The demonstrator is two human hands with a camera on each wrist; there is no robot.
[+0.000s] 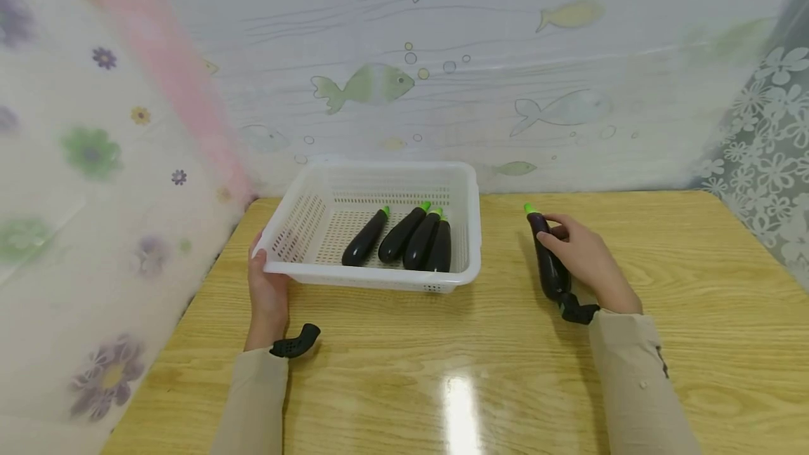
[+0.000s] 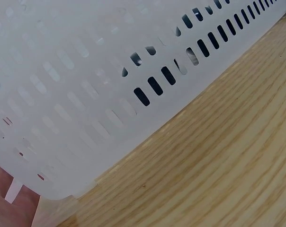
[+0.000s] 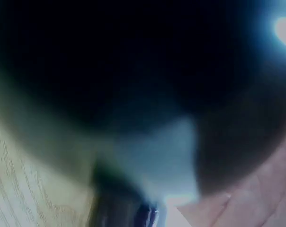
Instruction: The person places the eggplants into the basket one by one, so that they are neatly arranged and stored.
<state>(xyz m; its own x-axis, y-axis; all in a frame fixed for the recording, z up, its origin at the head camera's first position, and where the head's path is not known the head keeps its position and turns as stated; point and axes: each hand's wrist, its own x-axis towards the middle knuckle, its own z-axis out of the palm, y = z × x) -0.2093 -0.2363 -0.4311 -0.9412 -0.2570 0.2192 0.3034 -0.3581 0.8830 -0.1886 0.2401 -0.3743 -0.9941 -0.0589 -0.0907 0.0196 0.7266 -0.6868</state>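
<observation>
A white slotted basket stands at the back left of the wooden table and holds several dark purple eggplants with green stems. My left hand grips the basket's near left corner; the left wrist view shows the basket wall close up over the wood. To the right of the basket, my right hand curls round another eggplant lying on the table, stem pointing away. The right wrist view is filled by that eggplant, dark and blurred.
The wooden table stretches toward me and to the right. Patterned curtains with fish and flowers close off the back and both sides. A bright light reflection lies on the near tabletop.
</observation>
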